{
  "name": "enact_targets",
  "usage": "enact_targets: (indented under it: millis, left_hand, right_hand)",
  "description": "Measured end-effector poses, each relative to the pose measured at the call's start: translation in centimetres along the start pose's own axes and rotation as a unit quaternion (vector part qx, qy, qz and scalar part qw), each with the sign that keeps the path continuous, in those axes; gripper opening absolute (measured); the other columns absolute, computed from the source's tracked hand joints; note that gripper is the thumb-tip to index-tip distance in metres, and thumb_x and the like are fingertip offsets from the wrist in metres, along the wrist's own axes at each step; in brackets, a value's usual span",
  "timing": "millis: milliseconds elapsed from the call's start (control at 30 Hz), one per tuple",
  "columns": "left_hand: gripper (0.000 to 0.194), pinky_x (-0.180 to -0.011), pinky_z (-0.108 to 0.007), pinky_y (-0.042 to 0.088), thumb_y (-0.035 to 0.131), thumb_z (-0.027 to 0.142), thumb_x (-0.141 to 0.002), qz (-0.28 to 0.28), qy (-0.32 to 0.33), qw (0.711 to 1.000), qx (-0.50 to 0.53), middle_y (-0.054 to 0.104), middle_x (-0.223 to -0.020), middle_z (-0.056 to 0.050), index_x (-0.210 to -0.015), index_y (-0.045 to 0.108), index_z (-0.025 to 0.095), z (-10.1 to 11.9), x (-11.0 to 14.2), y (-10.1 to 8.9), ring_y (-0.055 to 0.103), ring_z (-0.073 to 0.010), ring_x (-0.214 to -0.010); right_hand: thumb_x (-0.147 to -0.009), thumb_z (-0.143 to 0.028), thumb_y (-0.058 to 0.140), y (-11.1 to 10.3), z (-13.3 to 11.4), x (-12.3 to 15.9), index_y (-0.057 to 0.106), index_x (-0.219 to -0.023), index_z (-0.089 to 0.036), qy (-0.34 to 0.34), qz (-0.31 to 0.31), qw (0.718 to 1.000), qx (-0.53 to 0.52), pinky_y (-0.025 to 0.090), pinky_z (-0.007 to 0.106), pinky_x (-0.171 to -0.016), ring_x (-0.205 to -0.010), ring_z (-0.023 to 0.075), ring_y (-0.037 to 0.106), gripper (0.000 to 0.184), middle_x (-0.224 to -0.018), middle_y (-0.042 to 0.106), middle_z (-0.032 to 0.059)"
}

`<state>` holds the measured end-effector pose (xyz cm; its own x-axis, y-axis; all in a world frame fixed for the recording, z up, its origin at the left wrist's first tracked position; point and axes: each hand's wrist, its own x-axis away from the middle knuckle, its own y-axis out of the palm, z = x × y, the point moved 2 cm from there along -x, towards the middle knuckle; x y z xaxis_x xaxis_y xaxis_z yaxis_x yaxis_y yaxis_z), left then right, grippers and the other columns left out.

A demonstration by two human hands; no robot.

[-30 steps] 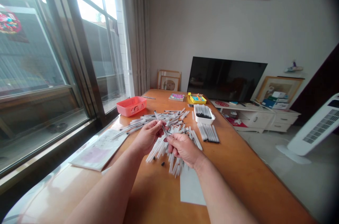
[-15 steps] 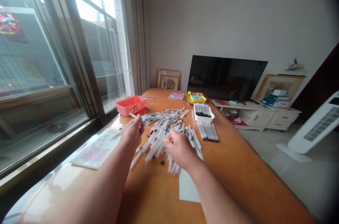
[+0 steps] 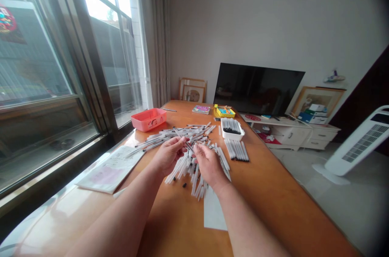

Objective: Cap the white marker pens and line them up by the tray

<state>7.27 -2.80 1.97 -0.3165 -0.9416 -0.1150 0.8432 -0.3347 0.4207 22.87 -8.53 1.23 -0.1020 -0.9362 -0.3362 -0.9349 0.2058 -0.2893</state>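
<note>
My left hand [image 3: 172,152] is closed, its thumb and fingers pinching a slim pen barrel [image 3: 189,145] that slants toward the other hand. Close beside it, my right hand [image 3: 209,163] is closed too, pinching a thin dark piece that looks like a pen refill; my fingers mostly hide it. Both hands meet above a loose heap of translucent pen barrels [image 3: 180,166] with dark refills among them. A small black pen cap [image 3: 184,185] lies in front of the heap.
A row of pens [image 3: 237,150] lies right of the heap, behind it a white box [image 3: 233,135] of upright-packed pens. A pink basket [image 3: 148,120] stands back left, a booklet [image 3: 106,172] nearer. White paper [image 3: 214,210] lies under my right forearm. A yellow box [image 3: 225,111] sits far back.
My left hand has come right and toward me from near the pink basket, bringing its barrel up to my right hand. My right hand has hardly moved.
</note>
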Motion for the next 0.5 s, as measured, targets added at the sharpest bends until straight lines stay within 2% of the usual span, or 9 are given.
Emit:
enact_targets:
  millis: [100,167,267,367,500]
  left_hand:
    - [0.028,-0.061,-0.022,0.041,0.084,0.036,-0.078,-0.024,-0.008,0.999,-0.029,0.061,-0.075,0.000,-0.093,0.075,0.014,-0.2,0.4,0.7,0.052,-0.0089,-0.063]
    - [0.030,-0.063,-0.023,0.042,0.083,0.037,-0.079,-0.017,0.003,1.000,-0.013,0.063,-0.078,0.000,-0.099,0.075,0.016,0.1,0.3,0.6,0.054,-0.0090,-0.064]
    - [0.034,-0.067,-0.023,0.047,0.079,0.038,-0.083,0.010,0.030,0.999,0.045,0.068,-0.085,-0.003,-0.109,0.073,0.017,1.1,0.0,-0.2,0.060,-0.0104,-0.070]
    - [0.034,-0.068,-0.023,0.049,0.079,0.032,-0.083,0.017,0.034,0.996,0.076,0.070,-0.088,-0.005,-0.112,0.073,0.016,1.7,-0.3,-1.0,0.061,-0.0103,-0.072]
    - [0.027,-0.067,-0.021,0.051,0.080,0.025,-0.082,0.006,0.018,0.994,0.111,0.070,-0.088,-0.005,-0.106,0.075,0.013,1.9,-0.7,-1.6,0.061,-0.0093,-0.070]
  right_hand:
    - [-0.095,-0.057,0.053,0.4,0.2,0.0,0.069,-0.089,-0.020,0.054,-0.052,0.995,-0.073,0.045,0.027,-0.060,-0.062,0.0163,0.058,0.041,-0.072,0.068,0.0014]
    - [-0.093,-0.057,0.057,0.5,0.3,0.1,0.067,-0.086,-0.019,0.085,-0.066,0.988,-0.112,0.043,0.025,-0.058,-0.059,0.0141,0.055,0.040,-0.068,0.065,0.0002]
    - [-0.091,-0.057,0.061,0.5,0.1,0.3,0.067,-0.084,-0.017,0.116,-0.100,0.972,-0.176,0.040,0.023,-0.055,-0.055,0.0111,0.052,0.041,-0.065,0.063,-0.0002]
    - [-0.089,-0.056,0.064,0.5,-0.3,0.6,0.067,-0.082,-0.015,0.141,-0.144,0.952,-0.232,0.037,0.022,-0.053,-0.053,0.0093,0.049,0.041,-0.063,0.063,0.0001]
    - [-0.087,-0.055,0.066,0.5,-0.3,0.6,0.067,-0.083,-0.015,0.151,-0.159,0.937,-0.274,0.035,0.021,-0.052,-0.051,0.0083,0.047,0.040,-0.063,0.062,-0.0001]
